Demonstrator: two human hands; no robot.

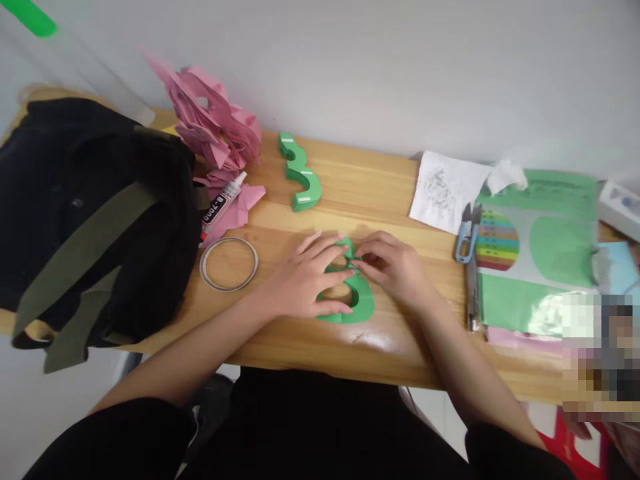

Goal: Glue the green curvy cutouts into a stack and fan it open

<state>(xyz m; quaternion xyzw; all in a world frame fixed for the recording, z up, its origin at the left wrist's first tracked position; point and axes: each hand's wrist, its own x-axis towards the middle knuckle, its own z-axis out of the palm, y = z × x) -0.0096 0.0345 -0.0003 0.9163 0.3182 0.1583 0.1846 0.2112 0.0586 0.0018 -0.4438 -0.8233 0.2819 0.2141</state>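
Observation:
A green paper cut-out shaped like a numeral [364,305], built of stacked layers, lies on the wooden table in front of me. My left hand [313,277] rests across its left part with the fingers spread, covering much of that side. From the right, my right hand [395,267] pinches with thumb and fingertips at the narrow middle of the cut-out, where a bit of green paper shows between them. Farther back stands a second green numeral, a 3 [305,179], with short white strips on its face.
A black bag [100,160] fills the left, beside crumpled pink paper [220,120], a B-7000 glue tube [223,203] and a tape ring [201,267]. On the right lie blue thread snips [466,243], a cutter knife [472,293], a white sheet [445,187] and a green paper pack [540,313].

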